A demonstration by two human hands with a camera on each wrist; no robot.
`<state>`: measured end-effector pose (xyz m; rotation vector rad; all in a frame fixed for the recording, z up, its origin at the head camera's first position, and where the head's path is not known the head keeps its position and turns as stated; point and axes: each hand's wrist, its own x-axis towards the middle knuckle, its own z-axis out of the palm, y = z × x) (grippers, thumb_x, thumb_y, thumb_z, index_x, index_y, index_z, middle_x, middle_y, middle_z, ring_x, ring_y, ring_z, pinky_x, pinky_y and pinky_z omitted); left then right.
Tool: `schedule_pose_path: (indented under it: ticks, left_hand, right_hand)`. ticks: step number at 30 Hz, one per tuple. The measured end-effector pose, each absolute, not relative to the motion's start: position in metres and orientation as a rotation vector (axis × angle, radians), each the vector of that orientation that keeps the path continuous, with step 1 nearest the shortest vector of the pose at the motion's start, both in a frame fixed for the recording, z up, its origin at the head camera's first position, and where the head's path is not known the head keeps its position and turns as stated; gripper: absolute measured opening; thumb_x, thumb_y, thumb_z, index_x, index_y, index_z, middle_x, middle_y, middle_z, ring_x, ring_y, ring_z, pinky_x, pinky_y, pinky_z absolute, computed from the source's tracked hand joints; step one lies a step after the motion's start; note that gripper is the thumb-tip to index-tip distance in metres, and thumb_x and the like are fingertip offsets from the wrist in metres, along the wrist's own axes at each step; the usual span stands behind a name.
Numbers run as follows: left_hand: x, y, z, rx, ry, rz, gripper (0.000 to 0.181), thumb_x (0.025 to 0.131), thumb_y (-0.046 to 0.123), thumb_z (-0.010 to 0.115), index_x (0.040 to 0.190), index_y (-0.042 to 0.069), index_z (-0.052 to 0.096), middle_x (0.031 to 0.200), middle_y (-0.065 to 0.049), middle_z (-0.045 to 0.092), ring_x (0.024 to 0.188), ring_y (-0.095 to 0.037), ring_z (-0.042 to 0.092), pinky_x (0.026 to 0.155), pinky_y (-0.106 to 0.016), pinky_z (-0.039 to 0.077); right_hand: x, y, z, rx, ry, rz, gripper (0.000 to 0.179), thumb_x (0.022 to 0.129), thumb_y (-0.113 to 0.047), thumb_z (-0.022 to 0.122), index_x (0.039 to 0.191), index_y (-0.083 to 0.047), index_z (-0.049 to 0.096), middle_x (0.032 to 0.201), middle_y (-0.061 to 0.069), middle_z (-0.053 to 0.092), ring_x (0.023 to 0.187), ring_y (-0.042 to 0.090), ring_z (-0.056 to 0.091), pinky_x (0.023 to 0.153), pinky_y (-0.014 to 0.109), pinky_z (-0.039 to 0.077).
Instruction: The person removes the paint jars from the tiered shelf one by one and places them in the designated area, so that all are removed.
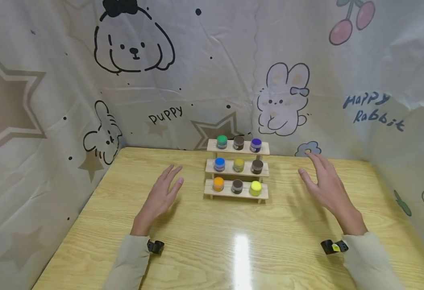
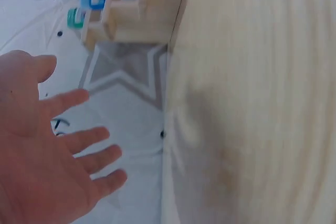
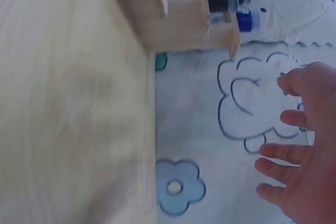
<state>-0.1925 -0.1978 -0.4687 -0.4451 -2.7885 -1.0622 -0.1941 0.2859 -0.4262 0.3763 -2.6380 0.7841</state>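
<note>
A three-tier wooden rack (image 1: 246, 192) stands toward the back of the table, bearing several small paint jars. Its top step has a green jar (image 1: 221, 141), a dark brown one and a purple jar (image 1: 256, 145). On the middle step are a blue jar (image 1: 219, 164), a mustard jar (image 1: 238, 164) and a dark one. The lowest step carries an orange jar (image 1: 218, 184), a dark jar (image 1: 237, 186) and a yellow jar (image 1: 255, 188). My left hand (image 1: 160, 196) hovers left of the rack, fingers spread and holding nothing. Over on the right, my right hand (image 1: 329, 186) is likewise spread, with nothing held.
The wooden table (image 1: 197, 249) spreads in front of the rack, with a bright light reflection near its front. A pale printed cloth (image 1: 212, 80) with cartoon animals hangs behind the table and along both sides. Each wrist wears a black strap device (image 1: 155, 247).
</note>
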Motion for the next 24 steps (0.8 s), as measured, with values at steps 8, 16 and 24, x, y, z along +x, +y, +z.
schedule_pose_path:
  ticks: [8, 16, 24]
  left_hand:
    - [-0.191, -0.171, -0.474, -0.567, -2.686, -1.432, 0.050, 0.110, 0.030, 0.051, 0.153, 0.007, 0.046, 0.156, -0.019, 0.043, 0.142, -0.044, 0.040, 0.113, -0.063, 0.035]
    - [-0.190, -0.152, -0.482, -0.495, -2.614, -1.685, 0.044, 0.107, 0.018, 0.057, 0.147, 0.002, 0.052, 0.150, -0.021, 0.051, 0.134, -0.044, 0.051, 0.109, -0.059, 0.042]
    - [-0.194, -0.134, -0.495, -0.441, -2.615, -1.738, 0.042, 0.105, 0.018, 0.062, 0.144, 0.004, 0.057, 0.144, -0.014, 0.058, 0.131, -0.032, 0.056, 0.111, -0.049, 0.043]
  right_hand:
    - [-0.221, 0.253, -0.415, 0.482, -2.476, 0.967, 0.053, 0.103, -0.021, 0.063, 0.151, -0.004, 0.048, 0.148, 0.021, 0.052, 0.131, 0.044, 0.048, 0.104, 0.067, 0.038]
    - [-0.244, 0.225, -0.419, 0.445, -2.412, 1.214, 0.049, 0.103, -0.024, 0.066, 0.146, -0.007, 0.053, 0.144, 0.015, 0.056, 0.132, 0.037, 0.052, 0.113, 0.058, 0.038]
    - [-0.261, 0.212, -0.423, 0.436, -2.356, 1.442, 0.051, 0.100, -0.024, 0.071, 0.145, -0.009, 0.053, 0.142, 0.015, 0.057, 0.133, 0.032, 0.052, 0.118, 0.051, 0.034]
